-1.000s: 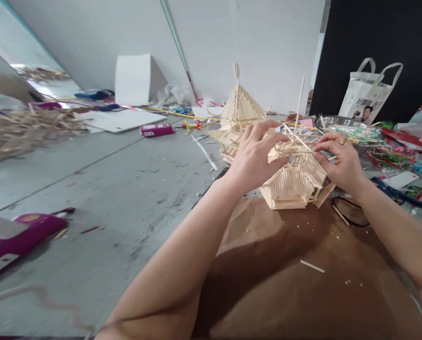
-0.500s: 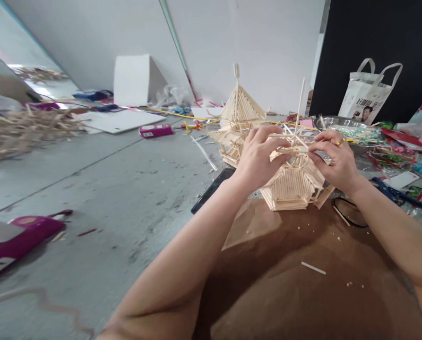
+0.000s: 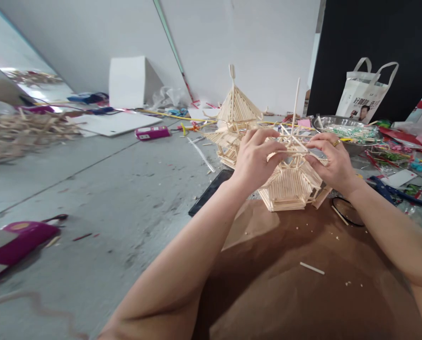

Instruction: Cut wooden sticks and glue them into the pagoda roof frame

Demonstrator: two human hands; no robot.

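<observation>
Sprawling at the far left, a heap of pale wooden strips (image 3: 30, 137) lies on the grey floor (image 3: 125, 198), with a magenta tool (image 3: 26, 236) nearer the camera, cut off by the picture's edge. A flat white board (image 3: 125, 123) comes next, then a second magenta tool (image 3: 153, 133) lying on its side. Farther right, a dark, flat slab (image 3: 211, 191) rests beside the left forearm. Behind that arm stands a stick tower (image 3: 239, 106) with a pointed roof, its lower part hidden in places by the left hand (image 3: 258, 158). That hand's thumb and fingers are bent close together at one end of a thin stick (image 3: 296, 152); I cannot tell whether they actually grip it. The hexagonal stick model (image 3: 288, 186) sits beneath and between the hands, at the far edge of a brown sheet (image 3: 267, 288), and a tall upright stick (image 3: 296, 106) rises above it. A short loose stick (image 3: 312, 268) lies on the sheet, nearer the camera. The right hand (image 3: 331, 160) (a ring (image 3: 336, 143) on one finger) pinches the thin stick's other end between thumb and fingertips. Beyond it are a metal bowl (image 3: 356, 147), a white bag (image 3: 363, 94) and a blue-handled tool (image 3: 398, 191).
</observation>
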